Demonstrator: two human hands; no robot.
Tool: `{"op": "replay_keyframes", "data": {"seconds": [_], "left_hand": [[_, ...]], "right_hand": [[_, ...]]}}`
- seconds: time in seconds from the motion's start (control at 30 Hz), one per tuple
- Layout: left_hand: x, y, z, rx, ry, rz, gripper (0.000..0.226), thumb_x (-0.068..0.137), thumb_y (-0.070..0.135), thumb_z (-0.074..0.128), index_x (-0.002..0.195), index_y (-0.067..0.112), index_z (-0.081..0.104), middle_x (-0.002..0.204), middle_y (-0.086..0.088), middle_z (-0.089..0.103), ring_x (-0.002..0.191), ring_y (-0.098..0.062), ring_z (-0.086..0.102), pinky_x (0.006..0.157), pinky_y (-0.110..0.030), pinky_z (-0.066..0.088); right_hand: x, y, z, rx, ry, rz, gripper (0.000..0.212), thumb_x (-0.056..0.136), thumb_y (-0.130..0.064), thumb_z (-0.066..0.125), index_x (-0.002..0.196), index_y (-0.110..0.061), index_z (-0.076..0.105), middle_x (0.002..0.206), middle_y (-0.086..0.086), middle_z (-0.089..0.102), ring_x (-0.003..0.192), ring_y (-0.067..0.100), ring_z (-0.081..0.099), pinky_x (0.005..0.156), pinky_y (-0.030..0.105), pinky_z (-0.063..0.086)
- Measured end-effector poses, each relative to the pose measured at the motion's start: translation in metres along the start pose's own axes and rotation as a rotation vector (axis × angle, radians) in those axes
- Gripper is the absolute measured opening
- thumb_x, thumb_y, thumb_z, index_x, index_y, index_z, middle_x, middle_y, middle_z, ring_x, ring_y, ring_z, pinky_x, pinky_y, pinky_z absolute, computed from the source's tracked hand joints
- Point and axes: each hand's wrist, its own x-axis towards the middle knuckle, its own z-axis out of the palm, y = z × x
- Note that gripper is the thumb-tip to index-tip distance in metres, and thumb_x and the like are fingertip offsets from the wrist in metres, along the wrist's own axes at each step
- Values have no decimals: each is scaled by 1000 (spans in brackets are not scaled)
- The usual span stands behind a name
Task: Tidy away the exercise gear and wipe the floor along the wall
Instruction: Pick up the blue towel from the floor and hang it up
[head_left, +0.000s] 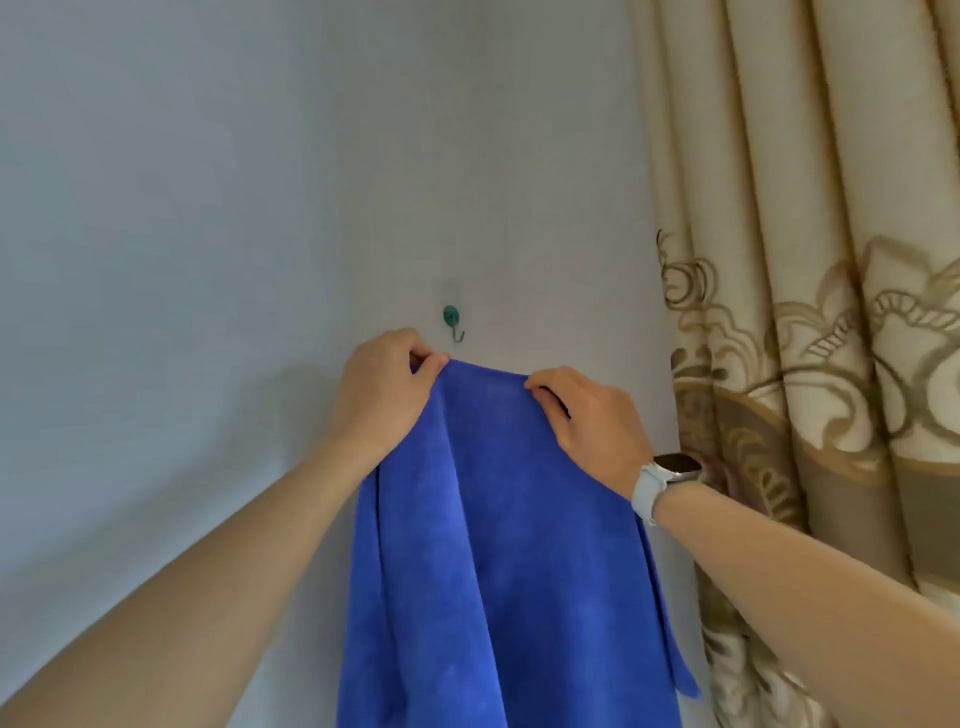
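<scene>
Your left hand (382, 387) pinches one top corner of the blue towel (483, 545), your right hand (587, 421) the other; it hangs in long folds just below the green hook (453, 321) on the pale wall (208, 208), beige patterned curtain (810, 260) at right.

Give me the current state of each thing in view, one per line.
blue cloth: held up by its top edge, hanging down, not on the hook.
left hand: pinches the cloth's top left corner.
right hand: pinches the top right edge.
wall hook: bare, just above the cloth.
curtain: hanging in folds.
</scene>
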Motion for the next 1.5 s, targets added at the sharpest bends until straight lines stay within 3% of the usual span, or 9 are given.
{"op": "replay_keyframes", "data": {"seconds": [0.17, 0.3, 0.4, 0.63, 0.77, 0.93, 1.2, 1.37, 1.5], "left_hand": [[58, -18, 32, 314, 125, 172, 19, 96, 21, 44, 92, 6, 54, 94, -8, 55, 77, -31, 56, 67, -41, 46], [96, -42, 54, 593, 155, 279, 23, 83, -5, 50, 77, 12, 36, 82, -8, 43, 59, -24, 39, 43, -30, 25], [104, -42, 63, 863, 162, 344, 39, 42, -13, 70, 62, 9, 46, 65, -7, 49, 45, -18, 27, 39, -17, 6], [76, -55, 89, 999, 189, 369, 33, 36, -3, 80, 54, 10, 55, 56, -4, 53, 38, -17, 45, 41, -18, 16], [28, -60, 108, 809, 186, 254, 31, 47, -9, 76, 73, 4, 63, 80, -10, 65, 54, -24, 57, 38, -20, 25], [-44, -59, 121, 719, 131, 144, 48, 60, -4, 76, 105, 6, 62, 107, -11, 68, 74, -27, 65, 41, -26, 46], [-178, -45, 71, 1093, -172, -140, 66, 65, 25, 78, 126, 12, 56, 133, -13, 56, 119, -32, 56, 90, -49, 50], [-301, -23, -25, 1319, -320, -328, 61, 64, 28, 76, 122, 18, 60, 130, -10, 58, 117, -27, 58, 94, -55, 44], [-422, 21, -125, 1458, -355, -687, 59, 61, 29, 79, 117, 19, 63, 124, -7, 63, 112, -25, 62, 91, -56, 46]], "right_hand": [[76, 43, 51, -32, 56, 14, 33, 90, -19, 40, 112, -12, 64, 104, 8, 68, 85, 31, 66, 71, 32, 48], [121, 62, 88, -41, 19, 37, 35, 96, -12, 38, 126, -19, 55, 112, 6, 63, 96, 29, 60, 75, 30, 43], [136, 70, 110, 20, -37, 112, 38, 97, -14, 34, 130, -23, 50, 117, 4, 60, 103, 25, 58, 81, 30, 44], [92, 73, 139, 371, -60, 249, 34, 97, -16, 37, 124, -23, 57, 109, 7, 61, 97, 22, 58, 80, 28, 46], [50, 66, 144, 439, -54, 309, 36, 96, -11, 36, 128, -17, 53, 116, 6, 56, 96, 17, 56, 76, 21, 41], [-3, 57, 141, 275, 65, 230, 43, 85, -5, 39, 125, -4, 53, 133, 18, 51, 115, 35, 54, 92, 48, 48], [-94, -6, 125, 147, -134, 58, 54, 85, -25, 28, 134, -6, 42, 140, 22, 43, 129, 38, 43, 102, 59, 34], [-178, -103, 115, 415, -401, -18, 44, 88, -19, 41, 130, -8, 50, 139, 16, 48, 132, 35, 40, 108, 56, 25], [-255, -212, 80, 679, -553, -233, 36, 77, -16, 50, 109, -11, 65, 111, 10, 69, 112, 33, 60, 93, 54, 47]]}}
